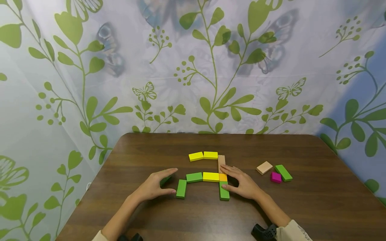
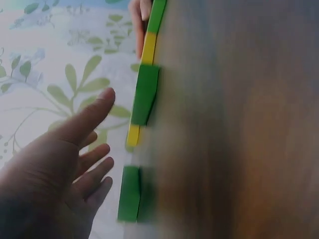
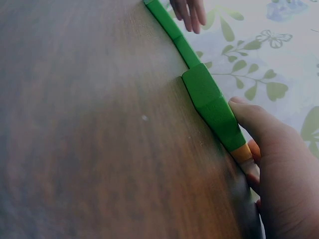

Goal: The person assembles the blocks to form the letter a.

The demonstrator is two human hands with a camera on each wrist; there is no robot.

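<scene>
My left hand (image 1: 154,185) is spread over the table with nothing between its fingers. Beside it, a green block (image 1: 165,181) is partly covered by the hand. A second green block (image 1: 181,189) lies just past its thumb. My right hand (image 1: 243,182) rests along the right side of a row of blocks. Its thumb touches a green block (image 1: 224,191), seen large in the right wrist view (image 3: 209,99), and its straight fingers touch a tan block (image 1: 221,162). Between those two sits an orange block (image 1: 222,177). A yellow block (image 1: 210,176) and another green block (image 1: 194,177) continue leftward.
Two yellow blocks (image 1: 210,155) lie end to end at the back, meeting the tan block's far end. To the right lie a loose tan block (image 1: 264,168), a magenta block (image 1: 275,177) and a green block (image 1: 283,172). A leaf-patterned curtain (image 1: 187,67) hangs behind the brown table (image 1: 150,147).
</scene>
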